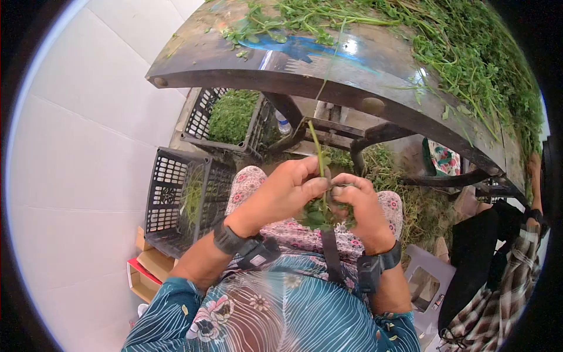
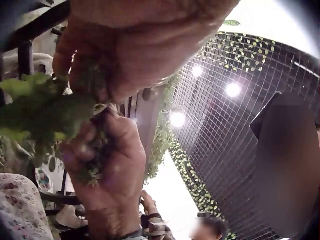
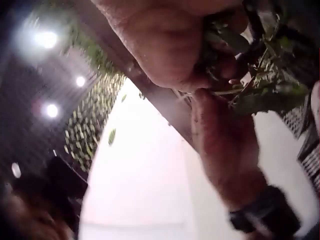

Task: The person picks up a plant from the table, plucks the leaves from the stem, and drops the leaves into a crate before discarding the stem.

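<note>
"Green stem (image 1: pixel 315 141) in your fingers; how does the head view show it?"

"It stands up above your left hand (image 1: pixel 284 188), whose thumb and fingers pinch it over your lap. Your right hand (image 1: pixel 365 208) is just beside, fingers curled in on the same sprig, and leaves (image 1: pixel 316 216) hang beneath both hands. You wear a dark strap on each wrist."

"What surrounds you there?"

"Ahead of you is a brown table (image 1: pixel 202 63) streaked with blue, a heap of leafy greens (image 1: pixel 469 70) along its right side. To your left are two black plastic crates: the farther crate (image 1: pixel 218 145) holds a mass of small greens, the nearer crate (image 1: pixel 164 202) some thin stems. More cut greenery (image 1: pixel 425 217) lies on the floor under the table."

"And your left wrist view?"

"Your left hand fills the top, the right hand below it with its fingers bent round greenery. Leaves spread out to one side of your fingers, and a dark wire grid (image 2: pixel 220 120) with bright lights rises behind."

"Your right wrist view?"

"Blurred, but your two hands meet at the sprig, thumb ends close together, with leaves beside them. Exactly where each fingertip presses, I cannot tell."
</note>
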Tool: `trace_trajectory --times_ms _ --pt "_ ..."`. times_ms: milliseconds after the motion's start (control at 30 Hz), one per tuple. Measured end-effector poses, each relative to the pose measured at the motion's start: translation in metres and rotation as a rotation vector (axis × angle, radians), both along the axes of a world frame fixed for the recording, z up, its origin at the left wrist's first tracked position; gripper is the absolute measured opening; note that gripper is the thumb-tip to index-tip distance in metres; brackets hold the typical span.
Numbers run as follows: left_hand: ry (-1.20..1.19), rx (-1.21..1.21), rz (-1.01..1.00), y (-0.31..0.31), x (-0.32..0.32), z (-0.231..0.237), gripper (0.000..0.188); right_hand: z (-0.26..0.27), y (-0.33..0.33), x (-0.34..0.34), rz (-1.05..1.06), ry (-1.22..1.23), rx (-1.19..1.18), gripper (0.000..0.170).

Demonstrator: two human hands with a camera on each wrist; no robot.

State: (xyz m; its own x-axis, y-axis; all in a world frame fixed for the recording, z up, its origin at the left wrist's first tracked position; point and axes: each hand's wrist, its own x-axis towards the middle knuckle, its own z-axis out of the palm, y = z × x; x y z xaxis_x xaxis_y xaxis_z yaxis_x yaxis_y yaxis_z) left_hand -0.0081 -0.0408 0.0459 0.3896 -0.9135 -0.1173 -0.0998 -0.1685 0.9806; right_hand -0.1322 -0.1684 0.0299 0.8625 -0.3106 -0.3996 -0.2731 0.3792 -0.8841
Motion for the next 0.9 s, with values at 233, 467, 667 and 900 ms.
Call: trace_trajectory --times_ms 233,467,667,900 --pt "0.11 0.058 -0.053 0.005 0.002 0.013 0.012 -0.027 -0.012 0.006 -0.091 -0.129 -1.104 0.016" --pt "0.264 -0.168 0.278 0.005 0.011 -0.013 0.009 0.0 -0.017 -0.005 -0.315 -0.033 -0.125 0.014" --pt "0.313 -0.193 0.388 0.004 0.01 -0.01 0.014 0.019 -0.003 -0.011 -0.089 0.036 -0.208 0.014" --pt "0.391 -0.201 0.418 0.001 -0.001 -0.005 0.015 -0.014 0.007 -0.006 -0.011 0.015 -0.544 0.025"
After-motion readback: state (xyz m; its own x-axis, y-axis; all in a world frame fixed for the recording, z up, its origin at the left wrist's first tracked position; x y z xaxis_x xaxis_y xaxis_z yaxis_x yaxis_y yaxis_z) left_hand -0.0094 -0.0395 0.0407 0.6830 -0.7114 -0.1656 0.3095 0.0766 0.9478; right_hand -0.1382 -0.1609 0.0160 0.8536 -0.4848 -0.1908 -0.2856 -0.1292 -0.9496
